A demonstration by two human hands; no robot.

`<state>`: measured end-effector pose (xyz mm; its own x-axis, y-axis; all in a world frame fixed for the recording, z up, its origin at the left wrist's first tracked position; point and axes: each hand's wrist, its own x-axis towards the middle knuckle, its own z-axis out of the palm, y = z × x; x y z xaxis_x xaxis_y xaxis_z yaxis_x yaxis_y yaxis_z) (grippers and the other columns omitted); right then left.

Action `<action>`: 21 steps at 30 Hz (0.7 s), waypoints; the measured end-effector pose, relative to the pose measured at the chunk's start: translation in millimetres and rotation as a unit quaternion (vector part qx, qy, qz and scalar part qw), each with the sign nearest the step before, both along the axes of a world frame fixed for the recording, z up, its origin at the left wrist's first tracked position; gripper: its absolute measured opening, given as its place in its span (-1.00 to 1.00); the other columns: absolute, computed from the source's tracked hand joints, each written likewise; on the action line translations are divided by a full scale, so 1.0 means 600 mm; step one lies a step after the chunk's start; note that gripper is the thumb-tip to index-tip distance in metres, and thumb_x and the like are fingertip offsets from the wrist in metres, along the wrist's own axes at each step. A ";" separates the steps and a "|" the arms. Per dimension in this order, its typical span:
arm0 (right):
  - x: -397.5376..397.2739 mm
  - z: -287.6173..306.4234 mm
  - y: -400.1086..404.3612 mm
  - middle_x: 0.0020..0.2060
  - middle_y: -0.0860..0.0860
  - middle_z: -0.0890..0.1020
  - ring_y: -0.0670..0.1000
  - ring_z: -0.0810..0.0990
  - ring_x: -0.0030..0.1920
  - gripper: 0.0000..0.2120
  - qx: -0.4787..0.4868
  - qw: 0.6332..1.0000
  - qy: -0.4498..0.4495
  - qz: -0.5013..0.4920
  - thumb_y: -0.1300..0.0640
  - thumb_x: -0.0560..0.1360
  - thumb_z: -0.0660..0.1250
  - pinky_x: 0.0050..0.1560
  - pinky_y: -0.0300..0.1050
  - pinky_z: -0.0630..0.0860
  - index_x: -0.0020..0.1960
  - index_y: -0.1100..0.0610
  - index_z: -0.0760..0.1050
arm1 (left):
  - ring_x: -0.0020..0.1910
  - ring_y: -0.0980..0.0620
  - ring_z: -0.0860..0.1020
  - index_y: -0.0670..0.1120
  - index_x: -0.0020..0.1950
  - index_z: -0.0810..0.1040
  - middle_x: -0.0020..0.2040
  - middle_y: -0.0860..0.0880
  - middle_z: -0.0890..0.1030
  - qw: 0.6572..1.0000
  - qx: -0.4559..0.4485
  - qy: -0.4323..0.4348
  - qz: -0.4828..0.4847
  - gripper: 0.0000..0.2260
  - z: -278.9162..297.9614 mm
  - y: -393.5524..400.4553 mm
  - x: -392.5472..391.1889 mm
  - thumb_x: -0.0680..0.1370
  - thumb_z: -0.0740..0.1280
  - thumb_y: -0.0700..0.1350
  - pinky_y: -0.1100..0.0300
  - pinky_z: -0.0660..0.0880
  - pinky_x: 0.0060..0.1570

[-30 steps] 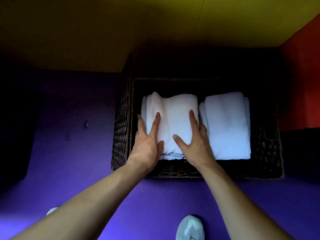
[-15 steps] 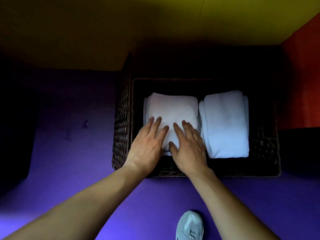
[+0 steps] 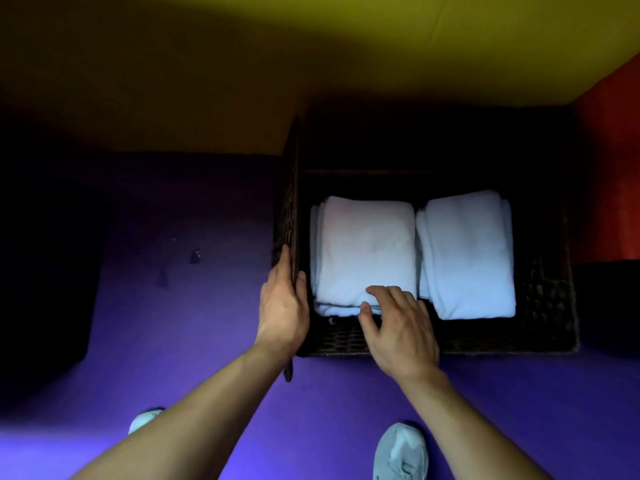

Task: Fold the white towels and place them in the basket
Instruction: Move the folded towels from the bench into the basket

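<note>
A dark woven basket [image 3: 540, 337] stands on the purple floor with two folded white towels side by side inside. The left towel [image 3: 363, 251] is a stack with a lower layer showing at its near edge. The right towel [image 3: 467, 254] lies flat beside it. My left hand [image 3: 284, 306] grips the basket's left wall near the front corner, thumb inside the rim. My right hand [image 3: 398, 323] hovers with fingers spread at the near edge of the left towel, fingertips touching it.
A red wall [image 3: 609, 168] rises just right of the basket and a yellow wall [image 3: 311, 64] stands behind it. My two light shoes [image 3: 398, 452] are on the purple floor [image 3: 173, 323] near the bottom. A dark shape fills the far left.
Both hands have come off the top of the left towel. My left hand has moved left onto the basket's wall; my right hand has drawn back to the towel's near edge.
</note>
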<state>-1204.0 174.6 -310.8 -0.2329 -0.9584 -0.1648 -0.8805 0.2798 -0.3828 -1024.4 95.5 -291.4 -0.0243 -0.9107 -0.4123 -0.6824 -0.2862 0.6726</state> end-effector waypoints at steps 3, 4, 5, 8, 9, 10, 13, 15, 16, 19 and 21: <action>-0.001 0.002 0.000 -0.02 -0.01 0.65 0.11 0.59 0.01 -0.65 0.000 1.000 -0.021 -0.008 -0.10 0.53 0.20 0.08 0.06 0.50 0.16 0.04 0.60 | 0.49 0.08 0.35 0.14 0.60 0.21 0.52 0.15 0.38 0.998 -0.040 0.028 0.033 -0.54 0.021 0.019 -0.001 0.69 0.09 -0.11 -0.02 0.33 0.47; -0.003 0.006 -0.002 -0.02 -0.02 0.65 0.09 0.60 0.01 -0.67 0.001 0.998 -0.052 -0.022 -0.10 0.53 0.21 0.08 0.04 0.51 0.15 0.03 0.60 | 0.50 0.11 0.33 0.14 0.60 0.21 0.53 0.17 0.37 0.998 -0.052 0.028 0.038 -0.54 0.032 0.026 -0.002 0.69 0.09 -0.12 -0.01 0.32 0.47; -0.006 0.011 -0.006 -0.03 -0.03 0.65 0.06 0.61 0.01 -0.70 0.000 0.994 -0.099 -0.054 -0.09 0.54 0.22 0.08 0.02 0.53 0.14 0.01 0.60 | 0.52 0.14 0.30 0.13 0.61 0.20 0.55 0.17 0.34 0.997 -0.068 0.030 0.036 -0.53 0.044 0.036 -0.003 0.70 0.09 -0.13 0.00 0.30 0.49; -0.020 0.048 -0.036 -0.07 -0.04 0.66 0.00 0.65 -0.05 -0.86 0.004 0.920 -0.306 -0.246 0.05 0.62 0.26 0.04 -0.06 0.56 0.07 -0.09 0.59 | 0.57 0.19 0.16 0.15 0.64 0.11 0.61 0.13 0.20 0.994 -0.113 0.012 -0.003 -0.49 0.079 0.073 -0.004 0.71 0.08 -0.16 0.11 0.19 0.54; -0.031 0.066 -0.051 -0.09 -0.01 0.67 0.00 0.66 -0.10 -0.84 -0.005 0.881 -0.365 -0.301 0.08 0.65 0.24 0.00 -0.05 0.56 0.06 -0.09 0.58 | 0.58 0.17 0.15 0.19 0.64 0.07 0.62 0.11 0.17 0.993 -0.116 0.003 -0.018 -0.45 0.088 0.084 -0.005 0.70 0.09 -0.18 0.13 0.18 0.54; -0.048 0.087 -0.065 -0.11 0.03 0.68 0.00 0.66 -0.16 -0.81 -0.021 0.843 -0.414 -0.342 0.08 0.67 0.20 -0.06 -0.05 0.56 0.08 -0.08 0.58 | 0.58 0.12 0.16 0.20 0.64 0.05 0.63 0.08 0.16 0.992 -0.120 -0.009 -0.036 -0.41 0.095 0.095 -0.006 0.69 0.12 -0.22 0.09 0.20 0.53; -0.113 0.165 -0.102 -0.09 0.12 0.70 0.04 0.68 -0.18 -0.67 -0.068 0.746 -0.533 -0.394 -0.05 0.71 0.08 -0.10 -0.07 0.56 0.26 0.06 0.54 | 0.56 -0.09 0.23 0.15 0.65 0.04 0.63 -0.04 0.16 0.976 -0.149 -0.101 -0.123 -0.31 0.109 0.118 -0.010 0.60 0.18 -0.30 -0.14 0.30 0.44; -0.162 0.198 -0.111 -0.02 0.12 0.71 0.04 0.71 -0.09 -0.60 -0.086 0.714 -0.563 -0.407 -0.15 0.68 0.09 0.01 -0.04 0.59 0.27 0.06 0.54 | 0.56 -0.14 0.24 0.14 0.65 0.02 0.64 -0.07 0.15 0.952 -0.162 -0.168 -0.198 -0.21 0.118 0.130 -0.016 0.52 0.27 -0.27 -0.19 0.29 0.42; -0.183 0.206 -0.110 0.02 0.09 0.71 0.02 0.71 -0.03 -0.61 -0.093 0.708 -0.567 -0.411 -0.19 0.64 0.17 0.09 -0.02 0.59 0.25 0.04 0.56 | 0.56 -0.16 0.24 0.14 0.65 0.01 0.64 -0.08 0.14 0.938 -0.170 -0.188 -0.234 -0.14 0.122 0.136 -0.021 0.46 0.31 -0.30 -0.21 0.27 0.42; -0.222 0.218 -0.098 0.11 -0.02 0.71 -0.03 0.67 0.16 -0.60 -0.095 0.773 -0.484 -0.399 -0.17 0.42 0.50 0.30 0.02 0.54 0.19 -0.01 0.66 | 0.56 -0.24 0.25 0.13 0.65 0.05 0.64 -0.10 0.13 0.900 -0.192 -0.215 -0.327 -0.02 0.131 0.142 -0.037 0.34 0.35 -0.39 -0.27 0.24 0.44; -0.237 0.213 -0.075 0.05 -0.05 0.71 -0.06 0.67 0.10 -0.72 -0.071 0.844 -0.383 -0.370 0.02 0.46 0.53 0.23 -0.08 0.56 0.16 -0.03 0.64 | 0.55 -0.25 0.27 0.13 0.65 0.07 0.64 -0.10 0.16 0.880 -0.194 -0.231 -0.368 0.01 0.128 0.129 -0.044 0.32 0.46 -0.35 -0.29 0.24 0.44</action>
<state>-1346.4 129.6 -183.2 -0.6530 -0.6204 -0.4344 0.0354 0.5479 -0.8358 -1051.0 173.0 -214.7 -0.5778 -0.7924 -0.1955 -0.8129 0.5372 0.2249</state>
